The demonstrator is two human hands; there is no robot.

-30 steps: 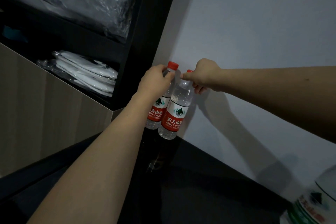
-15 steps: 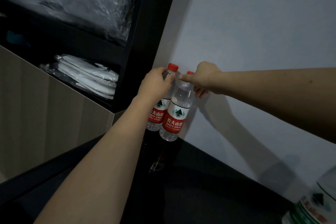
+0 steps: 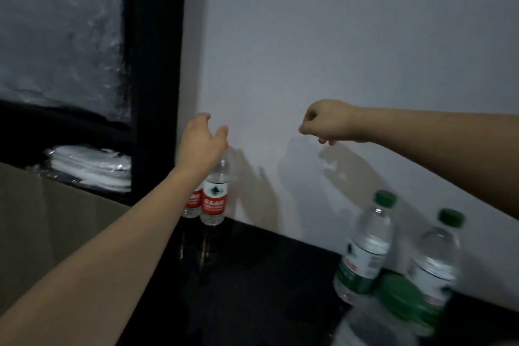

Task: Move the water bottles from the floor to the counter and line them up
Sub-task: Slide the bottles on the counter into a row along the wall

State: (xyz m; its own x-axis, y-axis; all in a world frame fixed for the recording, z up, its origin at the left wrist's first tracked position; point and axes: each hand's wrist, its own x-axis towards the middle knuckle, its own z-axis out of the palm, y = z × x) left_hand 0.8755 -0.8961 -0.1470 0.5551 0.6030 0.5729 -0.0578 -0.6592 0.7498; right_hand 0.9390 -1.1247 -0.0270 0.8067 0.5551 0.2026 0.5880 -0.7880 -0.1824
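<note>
Two red-label water bottles (image 3: 214, 199) stand side by side on the dark counter (image 3: 252, 275), against the white wall in the corner. My left hand (image 3: 202, 140) hovers just above them, fingers apart, holding nothing; it hides their caps. My right hand (image 3: 325, 121) is lifted off to the right in front of the wall, fingers loosely curled, with nothing in it. Two green-cap bottles (image 3: 365, 250) stand on the counter at the lower right, and a third green cap (image 3: 404, 300) shows blurred in front of them.
A black shelf post (image 3: 157, 78) rises left of the red-label bottles. Behind it, shelves hold plastic-wrapped white items (image 3: 92, 166) and a crinkled plastic sheet (image 3: 61, 31). A beige panel (image 3: 56, 233) fills the lower left. The white wall (image 3: 337, 36) backs the counter.
Both hands have let go of the two red-label bottles and lifted away, the right hand moving right. The view has swung right, bringing the green-cap bottles into sight.
</note>
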